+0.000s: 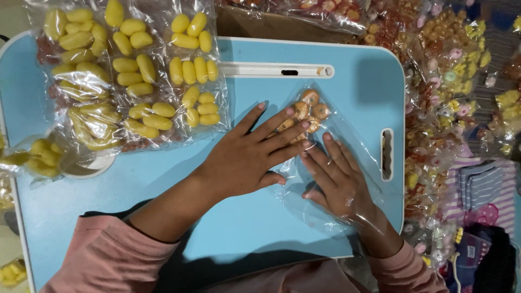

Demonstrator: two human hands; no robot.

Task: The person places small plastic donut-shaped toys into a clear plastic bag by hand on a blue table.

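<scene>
A clear plastic bag lies flat on the light blue table, with several small round orange-brown pieces gathered in its far corner. My left hand rests flat on the bag, fingers spread and pointing toward the pieces, its fingertips over some of them. My right hand appears to be inside or under the bag's open end, the film covering its back and wrist, fingers stretched toward the pieces. Both arms wear pink sleeves.
Several clear packets of yellow oval pieces cover the table's far left. A white round dish sits under some. Heaps of bagged small colourful pieces lie to the right of the table. A white slot and handle cut-out mark the tabletop.
</scene>
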